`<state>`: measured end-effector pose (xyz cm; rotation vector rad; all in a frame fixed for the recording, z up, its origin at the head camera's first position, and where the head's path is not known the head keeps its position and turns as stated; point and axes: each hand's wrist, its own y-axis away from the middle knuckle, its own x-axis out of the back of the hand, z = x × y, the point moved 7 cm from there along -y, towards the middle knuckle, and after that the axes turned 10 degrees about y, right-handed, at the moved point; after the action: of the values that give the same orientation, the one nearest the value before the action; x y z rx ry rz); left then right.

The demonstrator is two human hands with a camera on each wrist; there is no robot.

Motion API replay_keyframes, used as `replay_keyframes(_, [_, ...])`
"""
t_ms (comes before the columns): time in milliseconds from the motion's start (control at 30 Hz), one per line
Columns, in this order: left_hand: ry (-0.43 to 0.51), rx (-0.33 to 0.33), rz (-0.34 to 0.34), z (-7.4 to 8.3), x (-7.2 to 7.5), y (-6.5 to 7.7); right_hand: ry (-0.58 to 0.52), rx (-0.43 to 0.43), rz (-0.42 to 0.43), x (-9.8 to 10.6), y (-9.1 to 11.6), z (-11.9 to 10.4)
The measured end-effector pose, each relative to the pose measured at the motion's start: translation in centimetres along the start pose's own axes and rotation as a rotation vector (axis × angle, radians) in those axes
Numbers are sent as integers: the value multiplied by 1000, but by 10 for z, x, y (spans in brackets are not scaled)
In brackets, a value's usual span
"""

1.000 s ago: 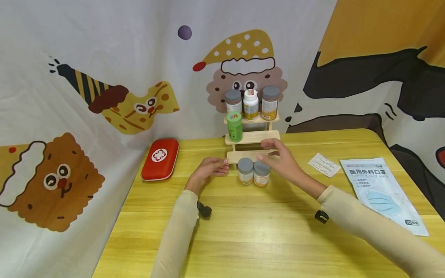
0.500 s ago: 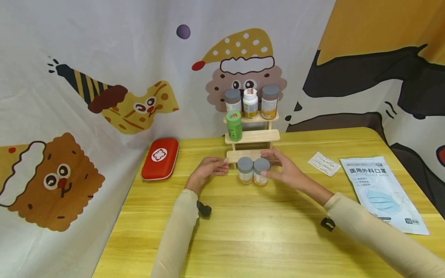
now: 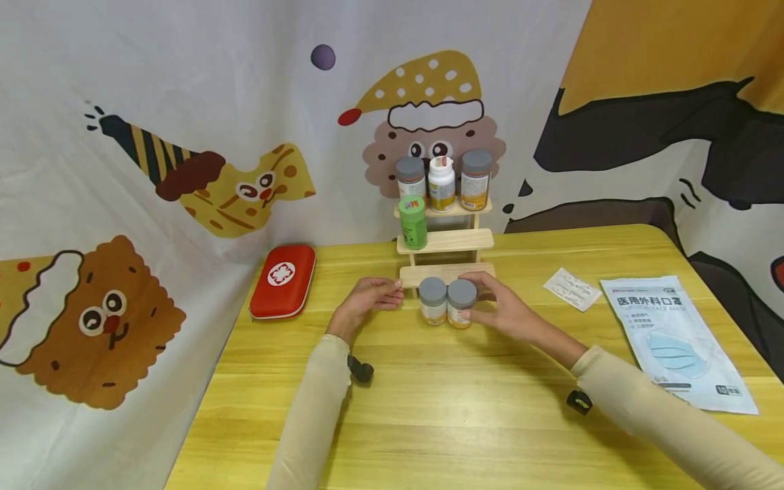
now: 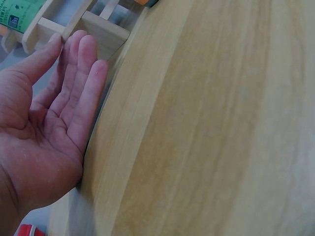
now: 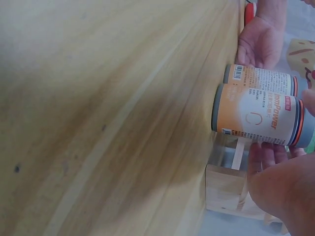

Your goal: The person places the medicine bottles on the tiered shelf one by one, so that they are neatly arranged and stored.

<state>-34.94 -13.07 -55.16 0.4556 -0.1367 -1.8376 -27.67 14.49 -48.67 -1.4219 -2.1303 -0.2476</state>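
Observation:
Two grey-lidded supplement bottles stand side by side on the table before a three-tier wooden shelf (image 3: 453, 241). Around the right bottle (image 5: 261, 113) my right hand (image 3: 511, 309) has its thumb in front and its fingers behind. The left bottle (image 3: 433, 303) stands close against it. With thumb and fingertip, my left hand (image 4: 54, 108) pinches the left end of the lowest board (image 3: 422, 273); its other fingers extend alongside. A green bottle (image 3: 413, 223) stands at the left of the middle tier. On the top tier are a white bottle (image 3: 442, 185) and two grey-lidded bottles (image 3: 476, 182).
At the left of the wooden table (image 3: 429, 422) lies a red first-aid case (image 3: 283, 282). A small white packet (image 3: 572, 290) and a face mask pack (image 3: 678, 344) lie on the right. A printed cloth (image 3: 245, 82) hangs behind the table.
From above the lowest board, my right hand has moved down and round the right bottle, closing thumb and fingers on it. The left hand stays at the shelf end.

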Motion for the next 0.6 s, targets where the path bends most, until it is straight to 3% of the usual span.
replay_keyframes(600, [-25, 7, 6, 1, 0, 1, -1, 6, 19, -2, -5, 5])
